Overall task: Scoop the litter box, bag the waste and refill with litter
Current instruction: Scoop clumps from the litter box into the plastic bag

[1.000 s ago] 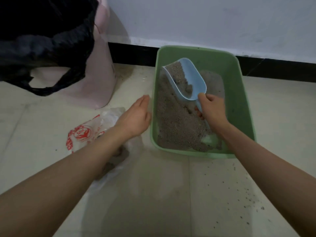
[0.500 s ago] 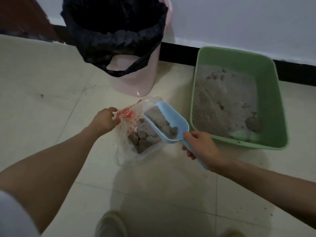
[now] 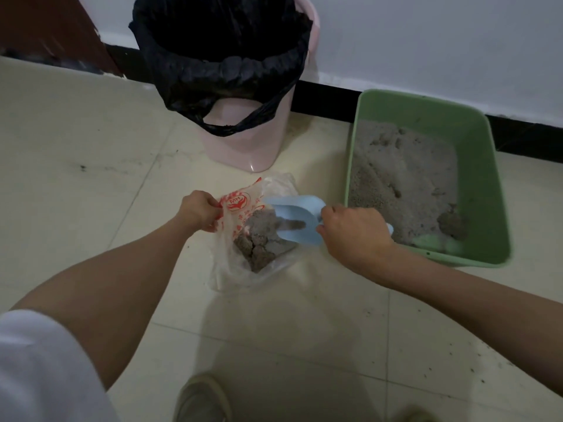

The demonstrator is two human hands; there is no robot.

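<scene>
Here the right hand (image 3: pixel 355 231) grips the pale blue plastic scoop (image 3: pixel 294 220), tipped leftward into the clear red-printed plastic bag (image 3: pixel 243 239), whose rim the left hand (image 3: pixel 198 210) pinches open; the green plastic litter box (image 3: pixel 493 190) lies just right of both hands.

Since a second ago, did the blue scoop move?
Yes. The blue scoop left the green litter box and now tips over the plastic bag beside it, gripped by the right hand.
</scene>
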